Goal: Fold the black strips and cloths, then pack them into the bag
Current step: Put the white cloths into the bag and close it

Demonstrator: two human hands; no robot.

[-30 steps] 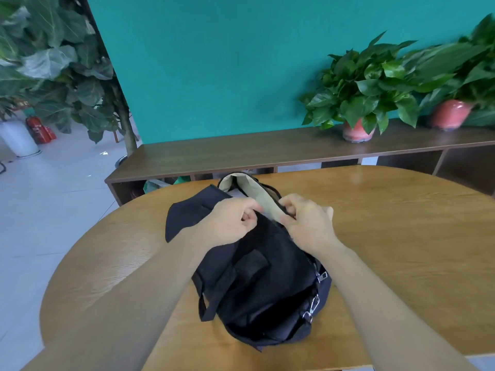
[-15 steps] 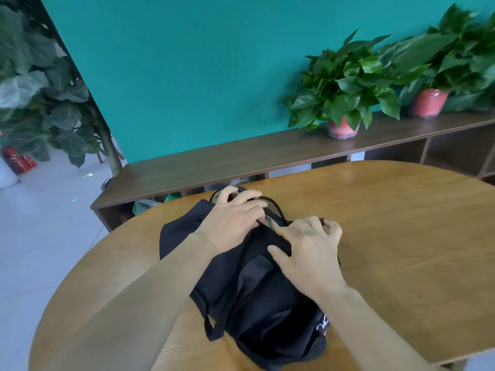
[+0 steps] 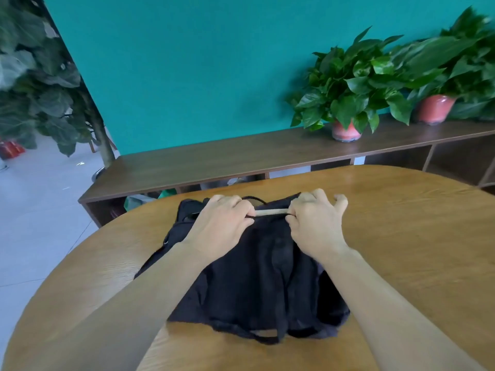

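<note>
— Both hands have shifted since half a second ago: the right one has left the bag's flat top and now pinches at its far edge, level with the left. Where does everything sit?

— Round wooden table (image 3: 401,250) fills the lower frame. Black bag (image 3: 257,277) lies on it at centre, its mouth toward 12 o'clock and its loose strap (image 3: 263,340) toward 6 o'clock.

— Grip?

— Left hand (image 3: 222,226) has fingers curled and pressed together on the bag's far rim. Right hand (image 3: 314,223), at 3 o'clock of the left, pinches the same rim; its little finger stands free. Pale beige lining (image 3: 270,212) shows stretched between them. Bag body lies at 6 o'clock of both grips, under the wrists.
</note>
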